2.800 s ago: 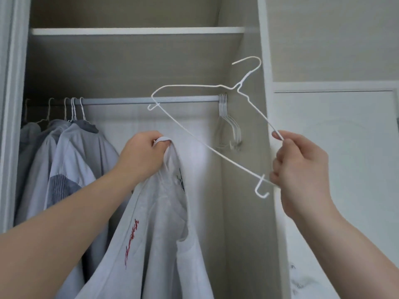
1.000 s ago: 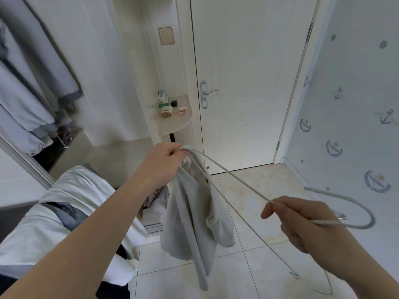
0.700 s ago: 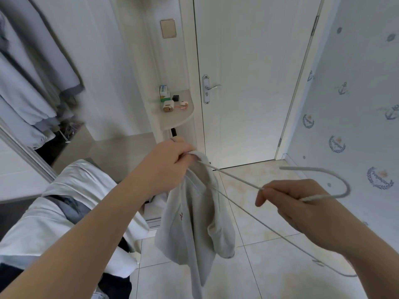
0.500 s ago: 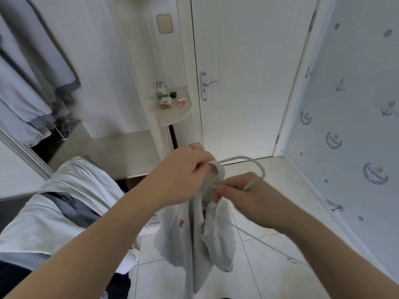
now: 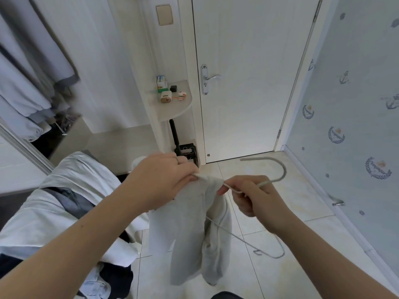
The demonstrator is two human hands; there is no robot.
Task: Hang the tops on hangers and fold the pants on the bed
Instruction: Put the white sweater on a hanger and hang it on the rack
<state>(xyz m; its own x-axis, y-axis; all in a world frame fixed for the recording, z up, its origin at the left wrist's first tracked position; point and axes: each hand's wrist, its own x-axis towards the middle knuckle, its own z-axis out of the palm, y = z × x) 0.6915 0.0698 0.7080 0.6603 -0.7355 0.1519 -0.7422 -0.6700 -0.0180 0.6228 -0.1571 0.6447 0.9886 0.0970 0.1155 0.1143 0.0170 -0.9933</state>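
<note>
A white top (image 5: 190,229) hangs limp in front of me above the tiled floor. My left hand (image 5: 159,180) pinches its collar at the top. My right hand (image 5: 250,195) grips the neck of a white wire hanger (image 5: 278,175), its hook pointing up and to the right. One hanger arm goes inside the top at the collar; the lower bar sticks out to the right below my wrist. A pile of white and grey clothes (image 5: 64,203) lies at the lower left, with dark and denim pieces under it.
A closed white door (image 5: 248,72) faces me, with a rounded corner shelf (image 5: 174,102) holding small items to its left. Grey shirts (image 5: 23,78) hang in the wardrobe at the far left. A wallpapered wall (image 5: 356,126) bounds the right side.
I turned from the wardrobe rail toward the door. My right hand brought the hanger in from the right, and its arm has slid into the top's collar. Both hands are close together now.
</note>
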